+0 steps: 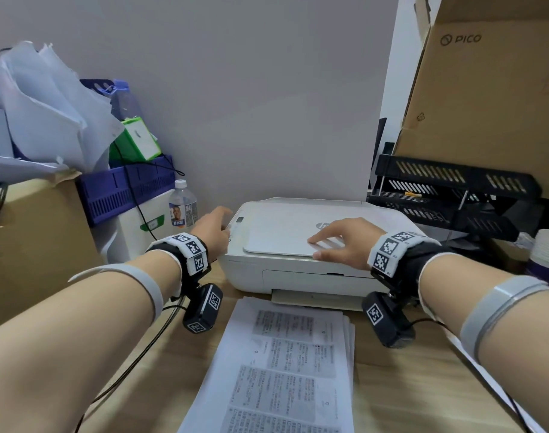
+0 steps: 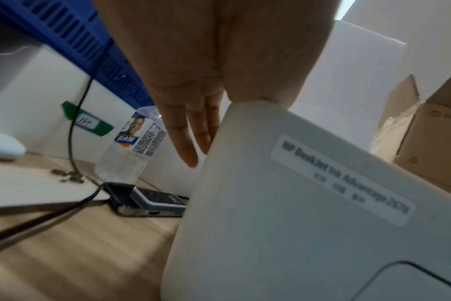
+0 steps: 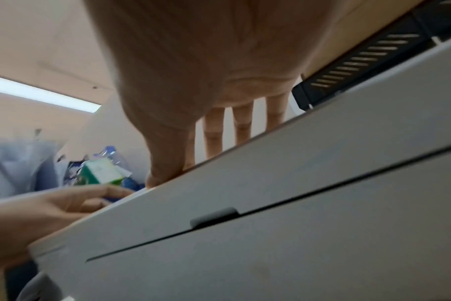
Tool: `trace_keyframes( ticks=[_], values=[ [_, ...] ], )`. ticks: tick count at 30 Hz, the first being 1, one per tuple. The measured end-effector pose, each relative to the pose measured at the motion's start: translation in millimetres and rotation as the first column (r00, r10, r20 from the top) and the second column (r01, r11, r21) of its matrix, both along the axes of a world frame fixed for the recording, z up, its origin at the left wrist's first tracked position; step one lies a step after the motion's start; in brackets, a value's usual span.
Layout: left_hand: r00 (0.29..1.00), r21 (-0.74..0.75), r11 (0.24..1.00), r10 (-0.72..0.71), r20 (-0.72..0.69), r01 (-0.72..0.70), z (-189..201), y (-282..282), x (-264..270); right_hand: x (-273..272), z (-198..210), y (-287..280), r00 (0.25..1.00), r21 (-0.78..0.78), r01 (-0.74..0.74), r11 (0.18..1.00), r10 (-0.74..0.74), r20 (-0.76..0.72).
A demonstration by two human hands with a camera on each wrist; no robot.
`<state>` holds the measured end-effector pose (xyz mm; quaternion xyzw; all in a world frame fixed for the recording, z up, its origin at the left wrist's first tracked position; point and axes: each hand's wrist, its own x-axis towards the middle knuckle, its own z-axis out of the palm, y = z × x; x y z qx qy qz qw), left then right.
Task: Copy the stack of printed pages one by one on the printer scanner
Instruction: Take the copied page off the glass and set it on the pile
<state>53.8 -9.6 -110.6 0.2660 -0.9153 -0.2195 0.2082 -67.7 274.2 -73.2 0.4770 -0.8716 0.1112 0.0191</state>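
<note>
A white printer (image 1: 285,267) sits against the wall with its scanner lid (image 1: 282,235) down flat. My right hand (image 1: 338,240) lies on the lid's front right part, fingers straight and spread; the thumb meets the lid's front edge. My left hand (image 1: 212,232) rests at the printer's left top corner by the control panel (image 1: 235,228), fingers straight down its side (image 2: 191,138). A stack of printed pages (image 1: 285,367) lies face up on the wooden desk (image 1: 423,385) in front of the printer. The printer's front panel (image 3: 296,234) fills the right wrist view.
A water bottle (image 1: 182,204) and a phone (image 2: 152,201) sit left of the printer, below a blue crate (image 1: 126,189) and paper piles. Cables (image 1: 132,354) run across the desk at left. Black letter trays (image 1: 454,189) and a cardboard box (image 1: 491,82) stand at right.
</note>
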Motion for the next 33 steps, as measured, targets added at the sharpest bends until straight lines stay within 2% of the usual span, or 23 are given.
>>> trace_keyframes(
  ticks=[3,8,10,12,14,15,19,21,23,26,29,33],
  values=[
    [0.997,-0.087,0.994,-0.068,0.023,0.07,18.0,-2.8,-1.1,4.6,11.2,-1.3,0.998,-0.032,-0.021,0.999,0.018,-0.067],
    [0.948,0.056,0.946,-0.316,-0.047,0.319,43.9,4.9,-16.6,2.1,49.5,-0.9,0.976,-0.197,-0.054,0.979,0.01,-0.216],
    [0.93,0.202,0.91,-0.339,-0.143,0.363,54.7,12.4,-28.6,-3.7,67.9,-4.5,0.949,-0.31,-0.034,0.95,-0.067,-0.309],
    [0.912,0.43,0.814,-0.279,-0.301,0.391,66.8,20.0,-42.1,-9.6,83.3,-13.5,0.913,-0.433,0.009,0.901,-0.184,-0.364],
    [0.882,0.536,0.736,-0.179,-0.437,0.414,77.4,24.3,-58.5,-14.5,92.3,-23.4,0.885,-0.555,0.014,0.832,-0.268,-0.38],
    [0.867,0.552,0.72,-0.139,-0.479,0.42,82.1,25.0,-67.8,-16.8,94.3,-26.7,0.88,-0.591,0.02,0.806,-0.295,-0.373],
    [0.853,0.541,0.762,-0.03,-0.521,0.357,96.6,22.1,-101.7,-29.2,86.3,-23.7,0.919,-0.625,0.101,0.774,-0.313,-0.239],
    [0.861,0.555,0.764,-0.001,-0.508,0.328,100.6,20.3,-115.1,-36.4,75.6,-17.3,0.946,-0.585,0.171,0.793,-0.297,-0.127],
    [0.875,0.556,0.772,0.001,-0.485,0.307,102.4,17.8,-126.0,-43.7,65.0,-12.3,0.953,-0.428,0.258,0.866,-0.302,-0.035],
    [0.898,0.571,0.77,-0.008,-0.439,0.286,104.8,12.8,-138.7,-51.5,50.3,-6.7,0.954,-0.183,0.299,0.936,-0.297,0.038],
    [0.916,0.603,0.75,-0.008,-0.4,0.27,109.6,11.1,-144.6,-53.1,36.7,-2.0,0.953,0.016,0.295,0.955,-0.295,0.062],
    [0.932,0.645,0.72,-0.007,-0.363,0.257,114.2,6.3,-154.0,-49.8,18.6,4.8,0.947,0.145,0.278,0.949,-0.297,0.126]
  ],
)
